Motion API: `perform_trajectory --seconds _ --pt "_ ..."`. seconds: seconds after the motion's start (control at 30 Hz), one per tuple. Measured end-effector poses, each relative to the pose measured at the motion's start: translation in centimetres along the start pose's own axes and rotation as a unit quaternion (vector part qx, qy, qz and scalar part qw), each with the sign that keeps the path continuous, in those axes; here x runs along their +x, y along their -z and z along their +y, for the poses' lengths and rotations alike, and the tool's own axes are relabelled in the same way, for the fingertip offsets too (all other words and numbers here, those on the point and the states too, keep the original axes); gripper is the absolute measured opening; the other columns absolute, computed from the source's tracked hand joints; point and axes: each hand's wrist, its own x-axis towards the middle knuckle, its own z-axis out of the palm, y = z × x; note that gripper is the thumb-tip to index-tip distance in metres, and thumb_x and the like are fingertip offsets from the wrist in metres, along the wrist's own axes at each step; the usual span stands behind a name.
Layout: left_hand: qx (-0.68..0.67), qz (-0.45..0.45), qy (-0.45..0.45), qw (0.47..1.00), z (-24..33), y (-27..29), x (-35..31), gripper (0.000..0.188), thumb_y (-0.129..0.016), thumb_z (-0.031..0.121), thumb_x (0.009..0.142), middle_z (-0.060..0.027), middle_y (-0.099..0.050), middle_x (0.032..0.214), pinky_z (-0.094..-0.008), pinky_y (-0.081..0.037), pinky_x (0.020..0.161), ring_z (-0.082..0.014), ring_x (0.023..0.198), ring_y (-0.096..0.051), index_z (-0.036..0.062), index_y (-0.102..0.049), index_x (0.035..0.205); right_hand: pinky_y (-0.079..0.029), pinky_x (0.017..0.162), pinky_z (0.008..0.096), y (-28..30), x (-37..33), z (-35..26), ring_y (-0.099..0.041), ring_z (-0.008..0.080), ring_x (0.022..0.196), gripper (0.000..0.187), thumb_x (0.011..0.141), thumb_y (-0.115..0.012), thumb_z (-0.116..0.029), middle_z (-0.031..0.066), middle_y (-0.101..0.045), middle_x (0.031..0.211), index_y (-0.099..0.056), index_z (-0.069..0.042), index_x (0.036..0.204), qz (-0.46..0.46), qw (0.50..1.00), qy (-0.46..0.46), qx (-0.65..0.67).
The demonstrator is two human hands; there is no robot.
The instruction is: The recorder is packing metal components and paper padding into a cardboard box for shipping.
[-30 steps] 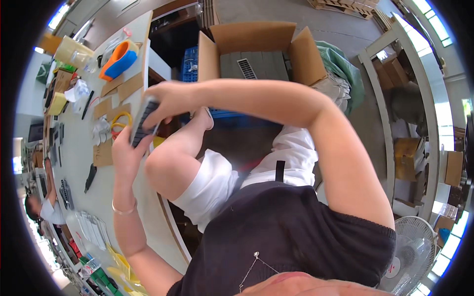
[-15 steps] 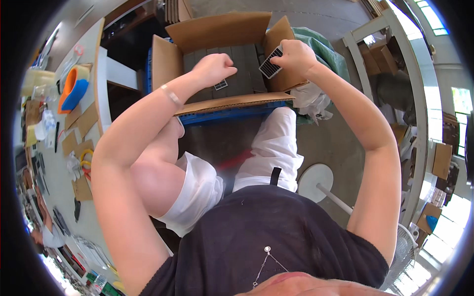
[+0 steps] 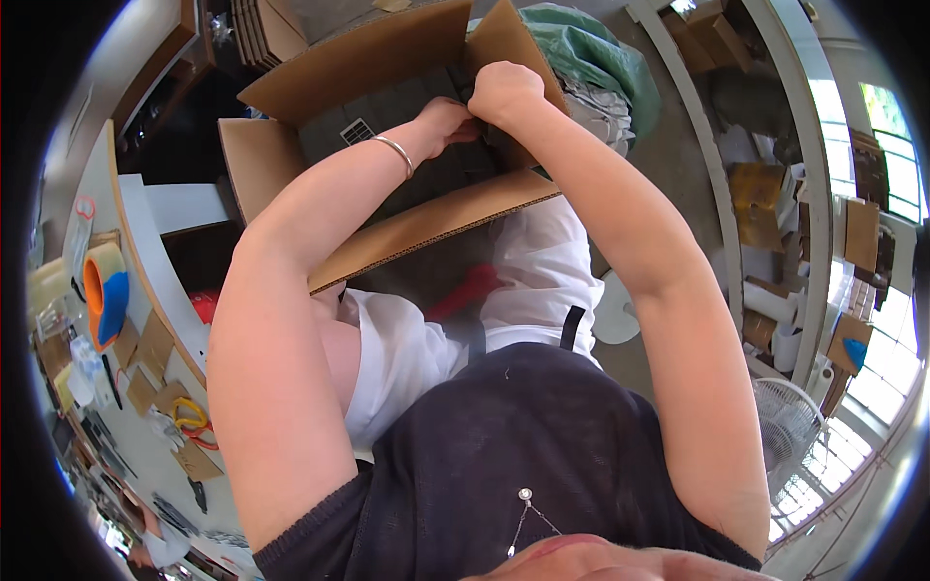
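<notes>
An open cardboard box (image 3: 407, 215) stands before my knees, with dark grey flat-topped items (image 3: 387, 179) packed inside. Over its right half my two hands meet. My right hand (image 3: 506, 92) is closed, its fingertips turned down and hidden, so what it grips does not show. Right beside it my left hand (image 3: 446, 121) is bent with fingers drawn together, and anything between them is hidden too. A small black-and-white label (image 3: 356, 131) lies on the grey items, left of my left hand.
On the left, a worktable (image 3: 174, 339) carries an orange-and-blue tape dispenser (image 3: 105, 295), yellow-handled scissors (image 3: 192, 414) and cardboard pieces. Green plastic sheeting (image 3: 591, 53) lies beyond the box's right flap. A white-framed rack (image 3: 707, 184) and a fan (image 3: 787, 421) stand at right.
My right hand has moved left to meet my left hand; the striped label sheet it held is now out of sight. A label now shows farther left on the grey items. The view has shifted.
</notes>
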Motion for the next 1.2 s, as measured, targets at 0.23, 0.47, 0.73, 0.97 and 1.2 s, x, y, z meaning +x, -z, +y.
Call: perform_trajectory --seconds 0.23,0.47,0.73,0.97,1.2 --pt "-0.072 0.011 0.010 0.997 -2.1 -0.3 1.2 0.014 -0.049 0.009 0.088 -0.0103 -0.063 0.087 -0.0347 -0.052 0.071 -0.0219 0.077 -0.061 0.0004 -0.059 0.092 -0.050 0.080 0.0356 -2.5 0.0 0.0 -0.062 0.0277 0.097 0.028 0.077 -0.054 -0.020 0.0151 -0.064 0.103 -0.067 -0.004 0.096 -0.026 0.999 -0.010 0.031" --pt "-0.052 -0.019 -0.006 0.998 -3.1 -0.2 2.0 0.021 -0.050 0.013 0.089 -0.0115 -0.062 0.101 -0.0350 -0.051 0.080 -0.0228 0.090 -0.061 -0.0008 -0.057 0.102 -0.049 0.084 0.0357 -3.6 0.8 0.0 -0.059 0.0291 0.103 0.034 0.078 -0.054 -0.020 0.0179 -0.058 0.113 -0.063 -0.001 0.105 -0.037 0.999 -0.017 0.029" --pt "0.013 -0.058 -0.041 0.997 -3.3 1.5 5.0 0.008 -0.056 0.007 0.081 -0.0080 -0.062 0.080 -0.0298 -0.048 0.062 -0.0181 0.072 -0.060 0.0025 -0.063 0.079 -0.051 0.078 0.0374 -4.7 0.7 0.3 -0.063 0.0312 0.091 0.031 0.072 -0.061 -0.023 0.0199 -0.064 0.095 -0.066 0.001 0.091 0.024 0.999 -0.023 0.042" --pt "0.103 -0.041 -0.085 0.990 -3.6 2.0 3.9 0.015 -0.051 0.009 0.085 -0.0096 -0.064 0.086 -0.0305 -0.048 0.068 -0.0193 0.073 -0.060 -0.0005 -0.064 0.086 -0.050 0.081 0.0352 -5.0 1.2 -0.3 -0.062 0.0301 0.098 0.047 0.077 -0.062 -0.022 0.0211 -0.061 0.106 -0.048 0.007 0.112 0.001 0.993 -0.077 0.091" --pt "0.023 -0.059 0.022 0.998 -2.2 0.7 1.5 0.021 -0.045 0.013 0.090 -0.0101 -0.062 0.094 -0.0320 -0.049 0.075 -0.0195 0.081 -0.060 -0.0001 -0.058 0.100 -0.052 0.075 0.0366 -5.0 0.2 0.5 -0.064 0.0326 0.090 0.041 0.073 -0.063 -0.017 0.0233 -0.063 0.095 -0.050 0.008 0.103 0.021 0.992 -0.038 0.121"
